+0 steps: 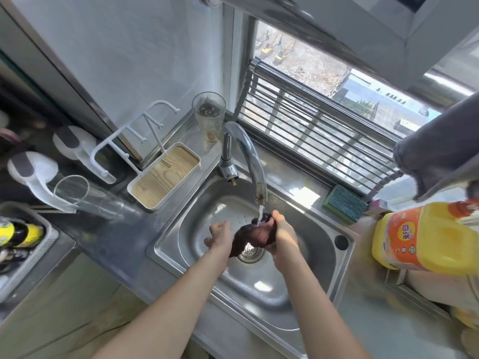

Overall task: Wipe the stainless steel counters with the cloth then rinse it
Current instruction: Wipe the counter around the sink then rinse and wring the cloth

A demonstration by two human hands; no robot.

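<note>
Sunlit stainless steel counter (124,244) runs under a barred window (318,117), with a stainless steel sink basin (305,257) set into it. At the right edge a grey hanging fabric (438,151) and a yellow plastic jug with an orange label (425,237) are cut off by the frame; the label's print is too blurred to read. At the left, a clear tumbler (75,193) lies on its side by a white tray with a wood-grain floor (166,177), and dark shapes at the far left are hard to make out. A curved chrome tap (246,156) pours a thin stream of water into the basin.

A dark maroon, wet, bunched cloth (256,234) hangs over the round drain strainer (251,251), its top under the stream, its lower end drooping leftward. The right hand (281,233) grips the cloth's upper part, fingers curled round it. The left hand (220,235) touches the cloth's lower end; its fingers point away and look loosely curled, but how far they close on the cloth I cannot tell. A green-topped sponge (342,203) sits on the sink's back rim.
</note>
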